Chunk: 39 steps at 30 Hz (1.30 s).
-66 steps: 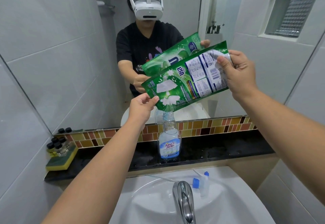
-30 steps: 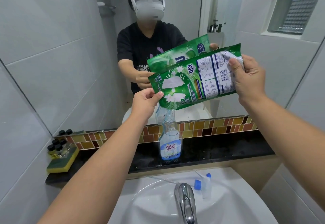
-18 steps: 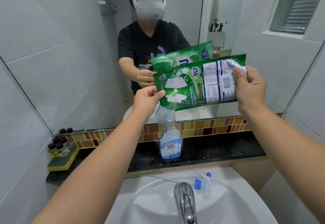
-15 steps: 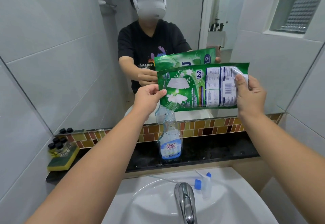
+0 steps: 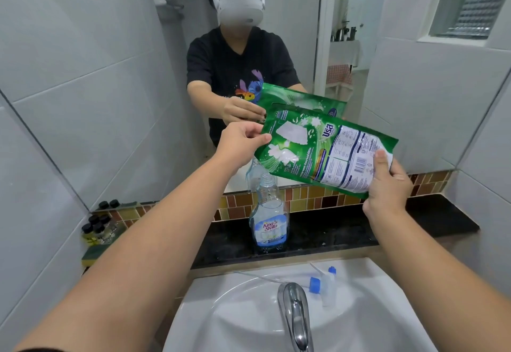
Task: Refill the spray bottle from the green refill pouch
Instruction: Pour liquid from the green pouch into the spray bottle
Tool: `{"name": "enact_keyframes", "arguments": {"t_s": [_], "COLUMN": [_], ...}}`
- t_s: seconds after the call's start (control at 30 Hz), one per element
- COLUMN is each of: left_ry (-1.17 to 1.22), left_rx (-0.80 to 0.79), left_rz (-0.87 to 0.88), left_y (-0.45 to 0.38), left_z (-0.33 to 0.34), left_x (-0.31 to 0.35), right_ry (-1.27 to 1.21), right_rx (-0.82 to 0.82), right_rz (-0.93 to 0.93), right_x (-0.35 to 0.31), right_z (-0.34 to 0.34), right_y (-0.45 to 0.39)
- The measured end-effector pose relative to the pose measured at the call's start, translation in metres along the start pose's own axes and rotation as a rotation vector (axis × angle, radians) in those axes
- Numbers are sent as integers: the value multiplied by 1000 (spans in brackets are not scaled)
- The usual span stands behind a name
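You have dropped your right hand (image 5: pixel 387 183) and raised your left hand (image 5: pixel 240 144), so the glossy green plastic refill pouch (image 5: pixel 323 152) now tilts away from the clear plastic spray bottle (image 5: pixel 269 213).

A home bathroom, probably: white basin (image 5: pixel 249 310), tap (image 5: pixel 294 313), mirror (image 5: pixel 110 89), tiled walls (image 5: pixel 36 213).

Both hands hold a glossy green plastic refill pouch (image 5: pixel 318 152) above an uncapped clear plastic spray bottle (image 5: pixel 268 213) with a blue label, standing on a black stone ledge (image 5: pixel 331 232). The left hand (image 5: pixel 239 141) pinches the pouch's upper edge; the right hand (image 5: pixel 387 183) grips its lower end. A white and blue trigger sprayer head (image 5: pixel 322 285) lies on the white ceramic sink (image 5: pixel 235 310) rim beside a chrome tap (image 5: pixel 294 313)
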<state>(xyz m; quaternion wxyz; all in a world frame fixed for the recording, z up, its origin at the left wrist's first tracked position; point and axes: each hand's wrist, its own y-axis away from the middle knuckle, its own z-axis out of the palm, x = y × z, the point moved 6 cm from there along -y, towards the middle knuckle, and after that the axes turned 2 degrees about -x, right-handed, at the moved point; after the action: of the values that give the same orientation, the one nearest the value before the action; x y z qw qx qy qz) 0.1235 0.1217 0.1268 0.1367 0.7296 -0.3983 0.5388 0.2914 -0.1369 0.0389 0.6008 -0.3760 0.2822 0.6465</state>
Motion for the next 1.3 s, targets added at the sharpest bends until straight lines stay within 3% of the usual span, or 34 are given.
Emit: {"name": "enact_keyframes", "arguments": {"t_s": [1.0,1.3], "left_ry": [-122,-60], "left_rx": [125,122], "left_rz": [115,115], "left_y": [0,4], "left_z": [-6,-12], "left_x": [25,30], "right_ry": [-85,-9], "right_rx": [30,10], "right_rz": [227,117], "right_x": [34,-2], "right_z": [-6,4], "right_y": [34,15]}}
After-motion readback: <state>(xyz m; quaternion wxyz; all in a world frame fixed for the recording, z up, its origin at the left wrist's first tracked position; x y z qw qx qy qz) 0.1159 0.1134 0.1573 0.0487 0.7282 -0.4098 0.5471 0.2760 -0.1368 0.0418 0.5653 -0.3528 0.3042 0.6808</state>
